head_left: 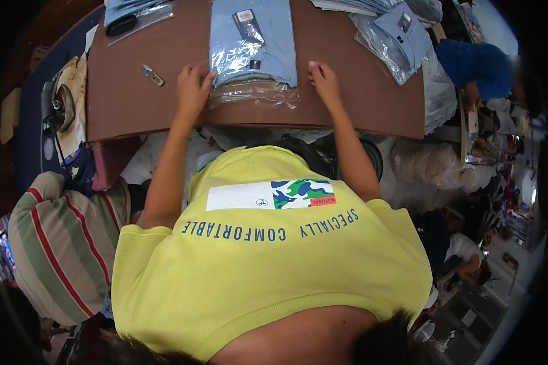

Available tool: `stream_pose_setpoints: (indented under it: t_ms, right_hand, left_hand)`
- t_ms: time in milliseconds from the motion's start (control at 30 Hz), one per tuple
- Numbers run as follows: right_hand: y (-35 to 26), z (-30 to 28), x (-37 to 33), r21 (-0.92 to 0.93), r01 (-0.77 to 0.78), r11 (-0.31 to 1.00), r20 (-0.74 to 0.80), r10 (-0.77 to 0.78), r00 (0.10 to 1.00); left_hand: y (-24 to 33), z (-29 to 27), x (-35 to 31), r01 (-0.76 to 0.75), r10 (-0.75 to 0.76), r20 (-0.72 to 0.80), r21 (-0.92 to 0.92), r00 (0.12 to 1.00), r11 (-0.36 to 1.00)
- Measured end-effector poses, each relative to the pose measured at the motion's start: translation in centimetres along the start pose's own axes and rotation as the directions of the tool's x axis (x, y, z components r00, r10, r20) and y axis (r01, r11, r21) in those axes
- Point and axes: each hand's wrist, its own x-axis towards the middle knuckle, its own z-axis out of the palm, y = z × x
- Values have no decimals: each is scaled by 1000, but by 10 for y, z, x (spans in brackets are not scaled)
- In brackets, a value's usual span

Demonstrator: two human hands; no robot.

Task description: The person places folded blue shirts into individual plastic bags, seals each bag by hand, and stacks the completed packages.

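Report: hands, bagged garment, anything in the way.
Left hand at left edge of bag; right hand empty, right of it. Garment folded inside, flat on table. Snips at left, clear of hands.

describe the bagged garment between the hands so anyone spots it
On the brown table, look between the left hand and right hand. There lies a folded blue garment in clear plastic, set straight, unlike the slanted bag at right.

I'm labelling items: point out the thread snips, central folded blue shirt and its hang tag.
Thread snips (154, 76): head view, body's middle.
Folded blue shirt (279, 46): head view, fabric beside tag.
Hang tag (249, 30): head view, dark lower part.
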Motion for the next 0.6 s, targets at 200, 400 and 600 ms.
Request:
stream_pose_setpoints:
  t_ms: [200,400,600]
  right_hand:
    - [-11,34,34,116,-61,991,109,48,993]
    - [-84,20,28,-54,399,915,-22,-401,916]
    - [-181,85,-4,-513,596,618,107,-642,759]
  left_hand:
    - [30,39,7,235,-247,219,78,944,969]
    - [34,73,9,236,-186,208,-248,960,940]
    - [52,106,6,657,-173,637,-747,751,106]
